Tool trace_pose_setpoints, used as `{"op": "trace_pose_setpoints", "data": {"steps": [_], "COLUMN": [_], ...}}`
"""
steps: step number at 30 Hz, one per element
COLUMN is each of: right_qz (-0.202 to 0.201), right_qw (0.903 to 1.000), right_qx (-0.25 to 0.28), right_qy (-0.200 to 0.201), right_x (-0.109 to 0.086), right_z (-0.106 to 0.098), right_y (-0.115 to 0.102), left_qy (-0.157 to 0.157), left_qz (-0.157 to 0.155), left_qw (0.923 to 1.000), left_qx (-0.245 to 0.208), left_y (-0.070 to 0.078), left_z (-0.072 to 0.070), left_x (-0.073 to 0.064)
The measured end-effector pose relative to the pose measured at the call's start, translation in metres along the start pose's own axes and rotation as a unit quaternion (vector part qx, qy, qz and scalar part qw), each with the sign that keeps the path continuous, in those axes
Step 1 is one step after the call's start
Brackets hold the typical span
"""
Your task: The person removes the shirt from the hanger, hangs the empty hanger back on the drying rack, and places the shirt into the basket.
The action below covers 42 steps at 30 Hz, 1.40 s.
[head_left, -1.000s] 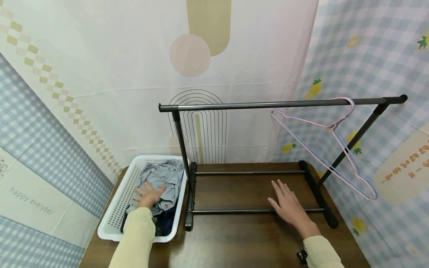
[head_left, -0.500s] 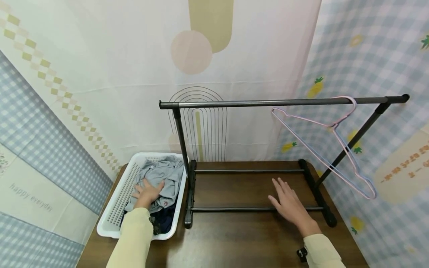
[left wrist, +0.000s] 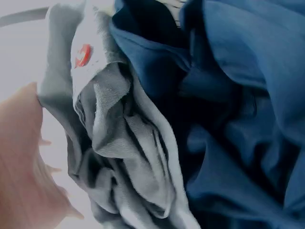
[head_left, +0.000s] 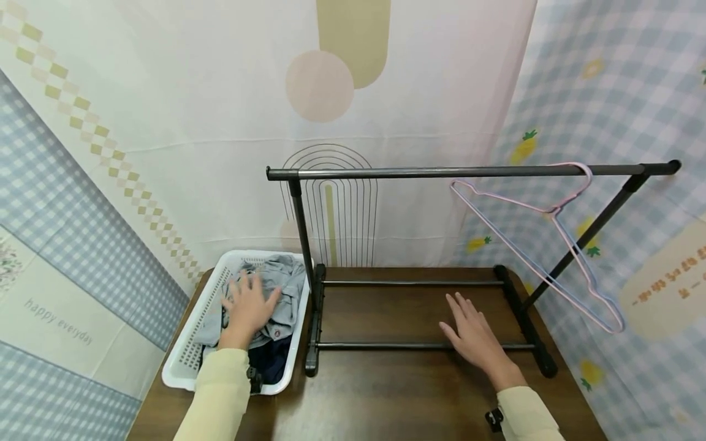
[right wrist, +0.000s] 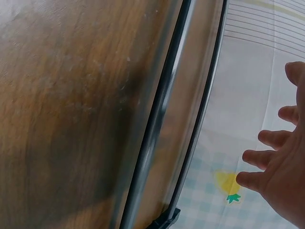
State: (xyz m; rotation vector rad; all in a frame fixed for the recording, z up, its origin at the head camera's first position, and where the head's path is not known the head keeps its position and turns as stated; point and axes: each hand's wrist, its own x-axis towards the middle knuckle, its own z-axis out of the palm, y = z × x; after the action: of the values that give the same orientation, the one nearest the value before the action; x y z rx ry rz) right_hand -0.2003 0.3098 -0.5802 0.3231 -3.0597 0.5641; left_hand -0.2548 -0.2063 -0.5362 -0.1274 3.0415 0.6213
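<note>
My left hand (head_left: 248, 309), fingers spread, is over the grey garment (head_left: 287, 285) in the white plastic basket (head_left: 175, 369). From the left wrist camera, the thumb side of the hand (left wrist: 21, 167) is right at the edge of the grey cloth (left wrist: 138, 176), which bears a small red mark. Dark navy clothing (left wrist: 248, 157) bunches beside it. My right hand (head_left: 474, 340) has its fingers extended above the lower bars of a black clothes rack (head_left: 408, 173), holding nothing; its spread fingers (right wrist: 255, 181) show in the right wrist view.
A pink and blue hanger (head_left: 510, 245) hangs from the right part of the rack's top bar. The rack and basket stand on a brown wooden table (head_left: 375, 398). Patterned cloth (head_left: 419, 92) covers the walls behind and at both sides.
My left hand has lifted a little off the grey garment and moved slightly right. A fold of that garment now lies further toward the basket's left side. The right hand stays almost still.
</note>
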Motion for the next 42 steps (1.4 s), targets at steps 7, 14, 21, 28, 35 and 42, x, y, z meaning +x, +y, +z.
{"op": "trace_pose_setpoints", "data": {"steps": [7,14,21,28,35,42], "right_qz": [0.005,0.007,0.013,0.017,0.018,0.017], "right_qw": [0.9999,0.9999,0.9999,0.9998,0.9998,0.9998], "right_qx": [0.009,0.005,0.005,0.006,0.005,0.002], "right_qy": [-0.005,-0.009,-0.003,-0.005,-0.008,-0.005], "right_x": [0.0,-0.004,-0.007,-0.01,-0.01,-0.003], "right_z": [-0.001,-0.003,-0.006,-0.006,-0.009,-0.017], "right_y": [-0.003,-0.001,0.002,0.004,0.004,0.001], "left_qy": [-0.065,-0.177,-0.229,-0.244,-0.236,-0.203], "left_qz": [0.165,0.126,0.091,0.064,0.059,0.076], "left_qw": [0.9809,0.9661,0.9576,0.9578,0.9617,0.9704], "left_qx": [0.078,0.139,0.148,0.137,0.126,0.107], "left_y": [0.019,0.021,0.031,0.033,0.034,0.036], "left_z": [0.005,0.012,0.025,0.04,0.045,0.032], "left_x": [-0.004,-0.003,0.007,0.017,0.018,0.018]}}
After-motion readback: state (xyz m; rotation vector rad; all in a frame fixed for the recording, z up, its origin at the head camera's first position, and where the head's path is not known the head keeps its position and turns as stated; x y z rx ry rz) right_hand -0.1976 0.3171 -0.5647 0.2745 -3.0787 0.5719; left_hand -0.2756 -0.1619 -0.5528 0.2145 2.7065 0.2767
